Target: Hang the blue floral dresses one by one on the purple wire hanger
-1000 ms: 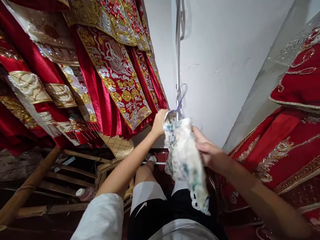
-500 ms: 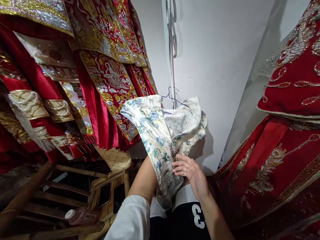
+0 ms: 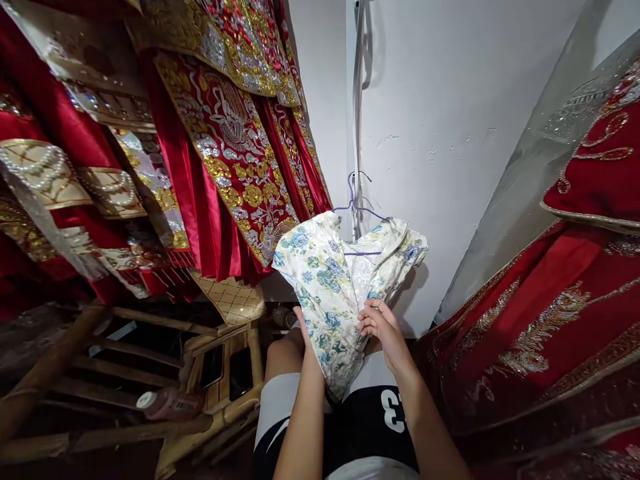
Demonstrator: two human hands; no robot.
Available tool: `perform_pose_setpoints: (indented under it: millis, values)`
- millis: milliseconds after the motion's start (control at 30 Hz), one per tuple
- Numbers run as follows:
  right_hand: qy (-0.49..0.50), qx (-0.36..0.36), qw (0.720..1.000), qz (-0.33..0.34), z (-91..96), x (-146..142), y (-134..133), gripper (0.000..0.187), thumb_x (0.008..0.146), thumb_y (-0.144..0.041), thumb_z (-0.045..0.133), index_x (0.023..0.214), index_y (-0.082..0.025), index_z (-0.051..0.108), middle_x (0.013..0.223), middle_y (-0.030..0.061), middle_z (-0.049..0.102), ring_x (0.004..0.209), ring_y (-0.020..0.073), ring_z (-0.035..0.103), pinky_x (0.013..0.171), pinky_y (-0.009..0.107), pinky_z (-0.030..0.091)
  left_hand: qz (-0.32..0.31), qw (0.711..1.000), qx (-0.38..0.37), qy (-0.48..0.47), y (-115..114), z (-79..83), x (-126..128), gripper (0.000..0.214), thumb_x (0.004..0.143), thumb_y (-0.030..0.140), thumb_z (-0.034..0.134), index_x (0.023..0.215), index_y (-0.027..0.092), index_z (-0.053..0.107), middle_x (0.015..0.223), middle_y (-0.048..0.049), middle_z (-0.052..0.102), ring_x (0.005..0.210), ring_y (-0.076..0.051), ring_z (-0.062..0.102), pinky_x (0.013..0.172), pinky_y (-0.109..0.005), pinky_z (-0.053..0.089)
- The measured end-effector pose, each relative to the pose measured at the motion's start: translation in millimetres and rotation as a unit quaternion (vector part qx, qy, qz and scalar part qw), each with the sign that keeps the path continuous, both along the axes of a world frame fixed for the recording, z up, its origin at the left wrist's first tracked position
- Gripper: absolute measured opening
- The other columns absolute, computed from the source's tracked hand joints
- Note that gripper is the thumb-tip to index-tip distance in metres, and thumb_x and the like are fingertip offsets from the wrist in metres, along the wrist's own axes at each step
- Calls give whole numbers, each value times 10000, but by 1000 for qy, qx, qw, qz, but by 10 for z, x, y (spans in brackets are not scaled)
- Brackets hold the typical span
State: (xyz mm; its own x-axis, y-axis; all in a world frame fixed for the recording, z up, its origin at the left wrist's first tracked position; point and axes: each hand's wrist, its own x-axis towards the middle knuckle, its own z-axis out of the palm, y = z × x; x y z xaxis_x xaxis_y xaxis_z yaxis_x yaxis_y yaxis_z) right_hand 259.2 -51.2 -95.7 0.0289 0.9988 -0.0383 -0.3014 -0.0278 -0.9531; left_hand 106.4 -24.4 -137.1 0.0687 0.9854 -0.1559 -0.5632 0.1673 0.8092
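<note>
A short-sleeved white blouse [image 3: 325, 280] with blue and yellow-green flowers hangs on a thin purple wire hanger [image 3: 351, 193], its front forming a deep V. My left hand [image 3: 301, 321] lies along the blouse's left side, the part that shows stretched out straight; its other fingers are hidden behind the cloth. At the lower front, my right hand [image 3: 383, 327] has curled fingers closed on the blouse's front edge. The blouse's bottom hangs over my lap.
Red embroidered garments [image 3: 235, 167] hang on the left, and another red beaded gown [image 3: 540, 320] on the right. A pale vertical rail [image 3: 357, 100] runs up the white wall. At lower left, a bamboo chair [image 3: 225, 407] holds two phones [image 3: 241, 372], near a pinkish bottle [image 3: 170, 403].
My left arm has come out from under the blouse to its left side. My right hand has gone from spread fingers to gripping the front edge. The blouse hangs flatter, its hanger more visible.
</note>
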Motion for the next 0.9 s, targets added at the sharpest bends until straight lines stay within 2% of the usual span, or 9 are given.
perform_pose_setpoints:
  millis: [67,133,267,333,400,567,667,767,900]
  values:
    - [-33,8,999,-15,-89,-75,58,425,704,-599,731,815,-248,518,632,-31,559,535,161,533,503,286,407,-1,999,-20,-27,-31,-60,-128,692,596,697,819,1123,256,736,1128,-123,752,1122,-387,680,881,-484,578]
    - [-89,34,995,-14,-154,-113,90,434,745,-608,707,718,-255,456,563,-53,482,503,152,480,497,285,367,-10,999,-37,-32,-44,-48,-216,757,406,542,940,1065,216,755,1002,-127,780,1045,-412,713,858,-485,584]
    - [-230,42,970,69,-159,-18,57,468,854,-615,613,632,-250,421,521,-45,478,508,160,491,530,293,393,-15,1000,-11,9,-71,118,-218,670,506,362,927,1116,173,725,915,-104,788,954,-342,746,890,-438,575]
    - [-264,22,955,132,-110,78,15,437,882,-593,593,650,-245,467,554,-35,536,527,168,528,544,295,416,-12,999,3,33,-89,197,-182,618,547,340,920,1107,171,718,899,-96,785,970,-323,742,908,-411,564]
    - [-274,14,948,160,-58,157,-21,400,892,-566,595,676,-242,503,594,-30,572,550,171,555,562,297,436,-12,999,3,49,-99,238,-159,580,563,316,922,1084,174,711,900,-98,780,1005,-317,731,922,-396,553]
    - [-267,14,949,169,-79,198,-19,312,858,-494,651,725,-236,536,649,-26,600,610,175,582,591,296,462,8,997,-34,69,-94,210,-144,535,580,287,921,1051,177,691,917,-110,768,1041,-312,717,923,-378,546]
    - [-288,21,948,131,-190,179,24,316,835,-462,670,719,-241,477,658,-25,620,620,175,591,598,292,447,-23,997,-29,63,-98,191,-117,540,582,300,921,1053,173,691,886,-104,763,989,-319,728,880,-389,563]
    - [-287,42,950,113,-269,191,56,337,844,-484,649,713,-244,451,652,-32,605,620,171,589,611,292,442,-31,998,-23,57,-104,187,-101,613,581,295,920,1131,179,673,903,-97,765,948,-310,738,837,-383,577]
    - [-257,59,957,119,-257,237,60,338,847,-540,646,745,-242,521,636,-35,561,624,178,578,621,301,449,-17,999,-11,42,-102,163,-126,736,585,285,914,1252,193,619,971,-94,772,918,-284,745,844,-376,583]
